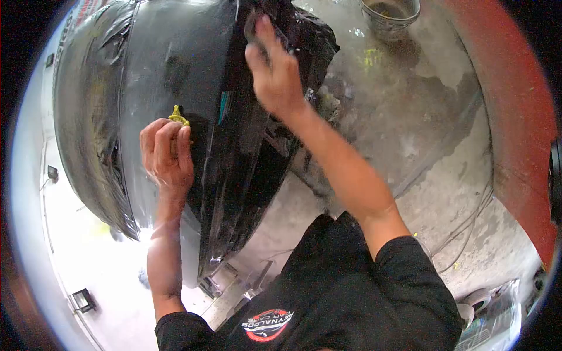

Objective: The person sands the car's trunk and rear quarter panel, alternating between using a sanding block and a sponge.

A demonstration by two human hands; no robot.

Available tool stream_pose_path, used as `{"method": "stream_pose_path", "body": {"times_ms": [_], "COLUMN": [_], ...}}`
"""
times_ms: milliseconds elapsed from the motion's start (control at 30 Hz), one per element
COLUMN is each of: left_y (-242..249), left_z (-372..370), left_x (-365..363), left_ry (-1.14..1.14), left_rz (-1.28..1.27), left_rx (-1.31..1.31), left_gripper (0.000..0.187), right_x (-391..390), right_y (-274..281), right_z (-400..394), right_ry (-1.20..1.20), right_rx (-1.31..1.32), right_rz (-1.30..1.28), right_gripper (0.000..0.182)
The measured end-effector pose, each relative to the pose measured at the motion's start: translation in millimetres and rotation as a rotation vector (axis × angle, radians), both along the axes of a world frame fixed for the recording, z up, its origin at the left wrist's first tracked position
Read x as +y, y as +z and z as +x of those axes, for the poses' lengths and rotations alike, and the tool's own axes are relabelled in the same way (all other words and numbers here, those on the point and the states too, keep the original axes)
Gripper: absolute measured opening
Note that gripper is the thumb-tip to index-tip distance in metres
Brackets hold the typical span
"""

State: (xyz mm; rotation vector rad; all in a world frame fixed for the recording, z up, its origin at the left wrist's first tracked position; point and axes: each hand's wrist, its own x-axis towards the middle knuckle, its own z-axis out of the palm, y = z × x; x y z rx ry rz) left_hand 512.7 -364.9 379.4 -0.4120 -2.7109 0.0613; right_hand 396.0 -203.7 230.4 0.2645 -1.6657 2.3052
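A grey curved car panel (170, 47), edged by black plastic sheeting (88, 93), fills the upper left. My left hand (167, 153) is closed, its fingers bunched around a crumpled yellow cloth (178, 117) against the panel. Only the top of that cloth shows past the fingertips. Farther up and to the right, my right hand (278, 79) is smeared by motion. It grips a dark, flat, pad-like piece (253, 26) over the darker lower part of the panel. The piece's exact kind is too blurred to tell.
A round bucket (391, 13) stands on the wet concrete floor (410, 117) at the top right. Cables (468, 219) lie along the floor near a red surface (521, 117). Small lamps (84, 300) are fixed on the white wall at left. Clear plastic packaging (494, 319) is at the lower right.
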Motion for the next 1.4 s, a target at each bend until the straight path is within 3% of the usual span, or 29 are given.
{"method": "stream_pose_path", "body": {"times_ms": [167, 300, 433, 467, 667, 800, 967, 1133, 1300, 1400], "left_y": [-1.4, -1.5, -2.5, -0.9, -1.8, -1.3, 0.4, 0.7, -0.1, -1.6], "left_z": [-1.3, -1.0, -1.1, 0.0, 1.7, -0.1, -0.4, -2.2, -2.4, -0.6], "left_x": [4.9, 3.9, 6.3, 7.9, 2.2, 4.8, -4.4, 2.0, 0.8, 1.8], "left_ry": [-0.007, -0.011, 0.006, 0.011, -0.008, 0.005, 0.003, 0.021, -0.009, -0.007], "left_rz": [0.049, 0.034, 0.032, 0.03, 0.031, 0.061, 0.035, 0.05, 0.034, 0.044], "left_rx": [0.009, 0.016, -0.007, -0.006, -0.017, -0.026, -0.027, -0.031, -0.019, -0.024], "left_gripper": [0.01, 0.011, 0.011, 0.011, 0.01, 0.01, 0.01, 0.01, 0.01, 0.01], "right_x": [11.9, 2.1, 2.1, 12.4, 8.8, 12.5, -1.8, 11.0, 3.2, 1.5], "right_y": [-0.1, -7.4, -22.1, -14.5, -14.5, -21.3, -20.2, -21.8, -20.9, -32.4], "right_z": [-14.7, 70.5, 7.7, -7.8, 49.9, -7.9, 52.1, -5.5, 57.9, 39.2], "right_ry": [0.012, 0.096, -0.019, 0.042, 0.064, 0.017, 0.0, 0.026, 0.052, -0.003], "right_rx": [-0.013, 0.068, 0.081, 0.038, 0.025, 0.012, -0.044, -0.061, -0.043, 0.005], "right_rz": [-0.049, 0.163, 0.248, 0.152, 0.192, 0.296, 0.238, 0.296, 0.241, 0.304], "right_gripper": [0.054, 0.068, 0.063, 0.062, 0.06, 0.06, 0.057, 0.058, 0.064, 0.062]}}
